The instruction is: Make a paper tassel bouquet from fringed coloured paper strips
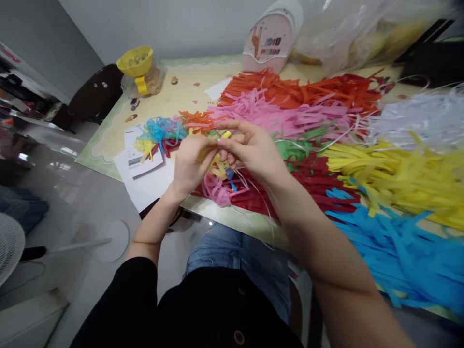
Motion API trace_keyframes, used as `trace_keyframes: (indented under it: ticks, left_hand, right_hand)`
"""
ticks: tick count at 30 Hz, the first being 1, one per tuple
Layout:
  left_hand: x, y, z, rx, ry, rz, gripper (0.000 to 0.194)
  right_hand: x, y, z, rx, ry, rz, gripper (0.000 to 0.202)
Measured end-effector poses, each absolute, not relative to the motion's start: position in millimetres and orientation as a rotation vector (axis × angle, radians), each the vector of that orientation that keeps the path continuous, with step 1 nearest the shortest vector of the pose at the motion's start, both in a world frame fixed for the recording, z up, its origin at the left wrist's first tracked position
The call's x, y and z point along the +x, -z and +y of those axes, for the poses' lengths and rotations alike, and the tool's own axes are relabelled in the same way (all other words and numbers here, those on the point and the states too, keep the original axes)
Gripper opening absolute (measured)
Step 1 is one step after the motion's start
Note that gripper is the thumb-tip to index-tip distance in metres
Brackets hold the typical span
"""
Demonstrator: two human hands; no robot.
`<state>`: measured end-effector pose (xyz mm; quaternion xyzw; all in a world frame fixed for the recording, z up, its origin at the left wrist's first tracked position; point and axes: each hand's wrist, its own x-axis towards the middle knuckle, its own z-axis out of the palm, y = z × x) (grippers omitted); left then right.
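Note:
My left hand [194,162] and my right hand [253,147] meet above the table, fingers pinched together. Between the fingertips a small piece of a yellow strip [226,135] shows; the fingers hide the rest. Below them lie curled pink strips [217,189] and a thin white string [258,187]. Just beyond my left hand sits a small heap of cut strips, with blue strips [165,128] and orange strips [197,121]. Dark red strips [322,186] and green strips [295,149] spread beneath and beside my right hand.
Long bundles of orange-red [290,92], pink [268,113], yellow [402,169], blue [398,246] and white strips [427,116] cover the table's right side. White papers [154,186] lie at the left edge. A yellow-topped container [136,63] and a pink-and-white holder [270,41] stand behind.

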<state>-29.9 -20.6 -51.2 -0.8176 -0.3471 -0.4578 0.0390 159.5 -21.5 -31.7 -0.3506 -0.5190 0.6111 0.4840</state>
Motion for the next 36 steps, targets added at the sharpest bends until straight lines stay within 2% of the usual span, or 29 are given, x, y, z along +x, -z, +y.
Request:
trace_keyframes:
  ticks: [5, 9, 12, 14, 16, 18, 21, 25, 30, 36]
  left_hand:
    - [-26.2, 67.3, -37.4, -2.472, 1.185, -1.092, 0.017]
    - [-33.8, 86.9, -43.7, -2.668, 0.955, -1.244, 0.023]
    - [-54.3, 88.8, -31.3, -3.07, 0.958, -1.25, 0.019]
    - [-72.8, 83.5, -9.8, -3.274, 1.052, -1.305, 0.024]
    - [-88.7, 78.0, 19.9, -3.127, 1.128, -1.578, 0.028]
    - [-96.5, 76.8, 50.6, -2.796, 0.859, -1.862, 0.023]
    - [-91.4, 83.1, 83.0, -2.602, 0.259, -1.903, 0.03]
    - [-76.0, 90.4, 97.4, -2.618, -0.014, -1.802, 0.03]
    - [-79.2, 80.6, 105.2, -2.589, 0.192, -1.828, 0.018]
    - [-99.9, 59.3, 93.9, -2.71, 1.001, -1.985, 0.004]
  right_hand:
    - [161.5, 36.7, -23.6, -0.965, -1.482, -1.256, 0.063]
    - [171.9, 40.1, -12.6, -0.856, -1.153, -0.983, 0.049]
    - [187.5, 39.7, 0.8, -0.758, -0.935, -0.825, 0.042]
    - [195.9, 42.5, 7.2, -0.738, -0.891, -0.854, 0.04]
    - [199.2, 48.4, 9.7, -0.752, -0.904, -0.963, 0.038]
    - [196.9, 55.0, 8.8, -0.801, -0.922, -1.08, 0.037]
    - [187.3, 60.5, 4.8, -0.874, -0.953, -1.148, 0.041]
    - [177.3, 58.5, 1.8, -0.833, -1.033, -1.106, 0.048]
    - [181.0, 56.0, 2.2, -0.855, -1.005, -1.138, 0.045]
    - [166.2, 57.9, 17.8, -0.92, -1.068, -1.342, 0.036]
